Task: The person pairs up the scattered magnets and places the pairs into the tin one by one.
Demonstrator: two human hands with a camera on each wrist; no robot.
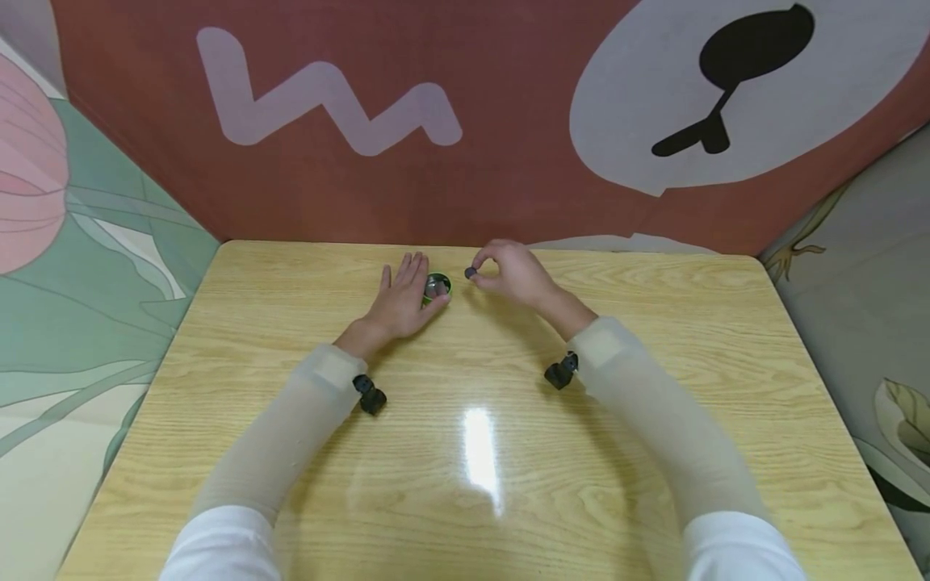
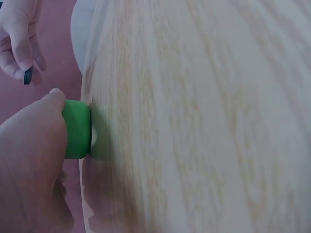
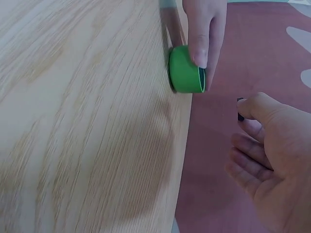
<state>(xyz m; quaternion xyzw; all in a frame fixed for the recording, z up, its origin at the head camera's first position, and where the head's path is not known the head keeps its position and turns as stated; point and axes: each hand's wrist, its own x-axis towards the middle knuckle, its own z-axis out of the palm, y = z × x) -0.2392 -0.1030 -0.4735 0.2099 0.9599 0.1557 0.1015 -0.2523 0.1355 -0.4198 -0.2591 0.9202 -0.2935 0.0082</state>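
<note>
A small round green container [image 1: 437, 287] stands near the far edge of the table, its top open and its inside dark and shiny. My left hand [image 1: 402, 302] holds it from the left, with the thumb along the near side and the fingers stretched out past the far side. In the right wrist view the thumb lies against the green wall [image 3: 184, 73]. My right hand [image 1: 514, 273] is a little to the right of the container. Between thumb and forefinger it pinches a small dark disc [image 1: 471, 273], which shows edge-on in the left wrist view.
The wooden table [image 1: 436, 516] meets a red-brown patterned backdrop [image 1: 508, 186] just behind the hands. Patterned cloth also stands at the left and right sides. A small black camera sits on each wrist, and a light glare lies on the tabletop.
</note>
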